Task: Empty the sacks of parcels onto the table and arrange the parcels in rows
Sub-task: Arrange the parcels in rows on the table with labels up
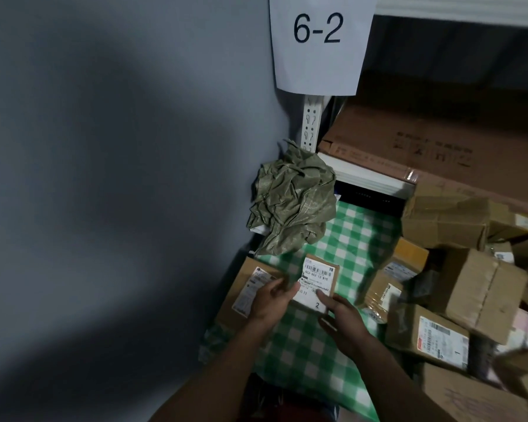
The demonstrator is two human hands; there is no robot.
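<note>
A small brown parcel point(320, 277) with a white barcode label lies on the green checked tablecloth point(357, 236). My left hand point(273, 300) pinches its left edge and my right hand point(343, 321) holds its near right corner. A larger brown parcel point(247, 287) lies just left of it, partly under my left hand. A crumpled green woven sack point(293, 199) sits at the back left of the table. A heap of brown parcels point(457, 284) covers the right side.
A grey wall point(119, 178) closes the left side. A white shelf post point(311, 123) carries a paper sign reading 6-2 point(317, 41). A big flat carton point(424, 141) lies on the shelf behind the table.
</note>
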